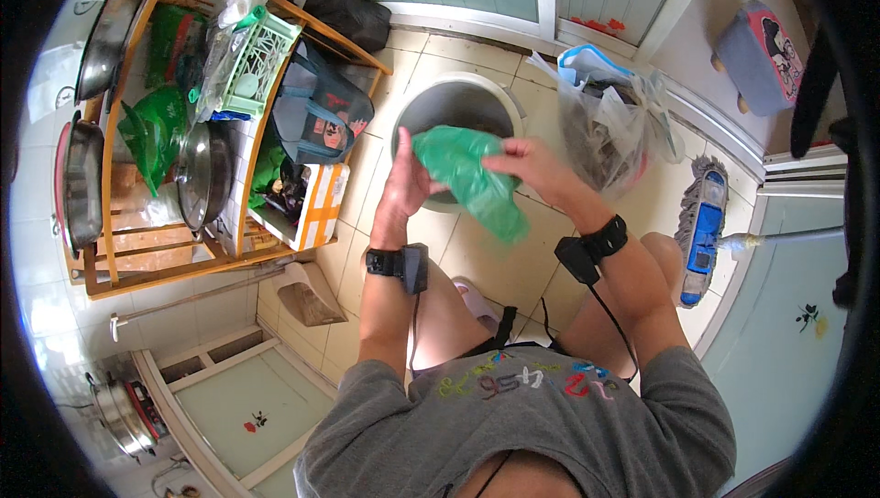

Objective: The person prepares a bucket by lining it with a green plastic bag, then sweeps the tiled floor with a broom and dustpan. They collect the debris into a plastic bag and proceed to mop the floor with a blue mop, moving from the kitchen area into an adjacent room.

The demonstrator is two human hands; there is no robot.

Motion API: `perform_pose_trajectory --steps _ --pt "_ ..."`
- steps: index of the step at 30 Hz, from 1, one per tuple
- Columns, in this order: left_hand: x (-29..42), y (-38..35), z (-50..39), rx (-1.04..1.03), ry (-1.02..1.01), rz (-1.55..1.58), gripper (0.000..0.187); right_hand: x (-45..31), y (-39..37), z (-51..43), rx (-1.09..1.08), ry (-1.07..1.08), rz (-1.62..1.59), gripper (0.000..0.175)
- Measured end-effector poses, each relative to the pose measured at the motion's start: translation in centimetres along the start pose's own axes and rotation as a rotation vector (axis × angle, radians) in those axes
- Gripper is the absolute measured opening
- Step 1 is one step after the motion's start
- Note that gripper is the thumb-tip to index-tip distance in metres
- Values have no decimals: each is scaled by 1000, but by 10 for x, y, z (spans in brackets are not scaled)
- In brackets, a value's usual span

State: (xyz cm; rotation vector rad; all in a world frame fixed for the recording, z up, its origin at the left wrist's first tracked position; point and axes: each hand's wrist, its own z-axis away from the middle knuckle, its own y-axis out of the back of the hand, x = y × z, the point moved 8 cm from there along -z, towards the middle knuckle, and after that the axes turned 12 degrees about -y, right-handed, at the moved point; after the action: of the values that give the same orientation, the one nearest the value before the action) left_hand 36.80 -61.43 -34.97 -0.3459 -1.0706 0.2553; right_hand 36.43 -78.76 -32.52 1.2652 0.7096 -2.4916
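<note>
A crumpled green plastic bag (467, 168) hangs between my two hands, over the near part of a grey round bin (450, 86) on the tiled floor. My left hand (405, 178) is at the bag's left edge, fingers pointing up and the thumb behind the plastic; its hold is partly hidden. My right hand (533, 165) pinches the bag's upper right side between thumb and fingers. The bag's lower end dangles, slightly blurred, in front of the bin. What lies inside the bin is mostly hidden.
Right of the bin stands a filled clear plastic bag (608, 127). Farther right lies a blue mop head (705, 230). On the left are a wooden rack (247, 195) with pots and bags, and a dustpan (309, 295). Sliding doors (467, 11) border the far side.
</note>
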Motion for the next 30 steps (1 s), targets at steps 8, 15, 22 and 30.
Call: perform_pose_trajectory --steps 8,15,22,30 --pt "41 -76 81 250 -682 -1038 39 8 14 -2 191 73 -317 29" --pt "28 -29 47 165 -659 -586 16 0 3 0 3 71 -368 31" --pt "28 21 24 340 -557 229 36 -25 48 29 597 47 585 35" --pt "4 -38 22 169 -615 -37 18 -15 -7 14 333 238 470 31"
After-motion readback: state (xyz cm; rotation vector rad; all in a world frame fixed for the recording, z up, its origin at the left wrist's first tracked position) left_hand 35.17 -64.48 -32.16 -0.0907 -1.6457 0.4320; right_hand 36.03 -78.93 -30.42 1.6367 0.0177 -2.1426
